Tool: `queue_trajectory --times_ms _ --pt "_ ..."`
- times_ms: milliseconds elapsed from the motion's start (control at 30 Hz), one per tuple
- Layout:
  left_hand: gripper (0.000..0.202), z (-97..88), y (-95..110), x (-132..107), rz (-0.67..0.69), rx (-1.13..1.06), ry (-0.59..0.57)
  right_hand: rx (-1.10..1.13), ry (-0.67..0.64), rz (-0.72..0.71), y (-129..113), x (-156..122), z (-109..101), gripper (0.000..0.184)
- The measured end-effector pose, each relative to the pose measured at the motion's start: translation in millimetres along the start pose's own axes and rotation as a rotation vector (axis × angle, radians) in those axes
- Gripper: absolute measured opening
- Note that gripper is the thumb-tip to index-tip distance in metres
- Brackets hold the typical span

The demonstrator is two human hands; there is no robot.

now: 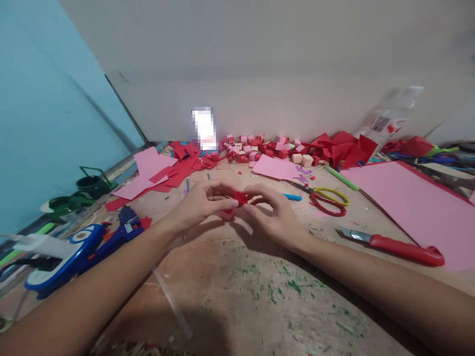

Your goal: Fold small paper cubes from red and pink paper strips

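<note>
A small folded piece of red paper point(241, 198) is pinched between the fingertips of both hands, a little above the table's middle. My left hand point(206, 200) grips it from the left, thumb and fingers closed on its edge. From the other side my right hand point(270, 207) holds the same piece, its fingers curled around it. Part of the paper is hidden by the fingers. Just beyond my right hand lie scissors point(328, 200) with yellow and red handles and a blue stick-like thing point(292, 197).
A red-handled knife point(404, 248) and a large pink sheet point(415, 207) lie right. A blue glue gun point(111, 244) and a blue-white power strip point(67, 257) sit left. Several paper cubes point(278, 147), a bright phone point(205, 128) and a clear bottle point(389, 118) stand behind.
</note>
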State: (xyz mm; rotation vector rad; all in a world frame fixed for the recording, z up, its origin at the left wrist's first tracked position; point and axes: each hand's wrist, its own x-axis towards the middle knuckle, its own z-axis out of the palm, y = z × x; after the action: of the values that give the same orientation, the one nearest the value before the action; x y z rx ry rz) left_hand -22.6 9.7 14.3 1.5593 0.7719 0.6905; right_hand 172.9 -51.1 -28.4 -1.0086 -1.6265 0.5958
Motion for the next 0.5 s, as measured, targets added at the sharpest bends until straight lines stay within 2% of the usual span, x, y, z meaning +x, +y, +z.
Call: queue_trajectory --times_ms 233,333,500 --pt "0.025 -3.1 2.2 -0.9 0.048 0.137 -0.085 0.217 -0.013 0.221 5.3 2.9 -2.8 0.013" --pt "0.026 -2.1 3.3 -1.2 0.072 0.225 -0.100 0.191 -0.025 0.253 7.3 3.5 -1.8 0.013" --pt "0.021 7.0 5.1 -6.0 0.130 0.369 -0.029 0.097 -0.036 0.248 5.5 4.4 -1.1 0.011"
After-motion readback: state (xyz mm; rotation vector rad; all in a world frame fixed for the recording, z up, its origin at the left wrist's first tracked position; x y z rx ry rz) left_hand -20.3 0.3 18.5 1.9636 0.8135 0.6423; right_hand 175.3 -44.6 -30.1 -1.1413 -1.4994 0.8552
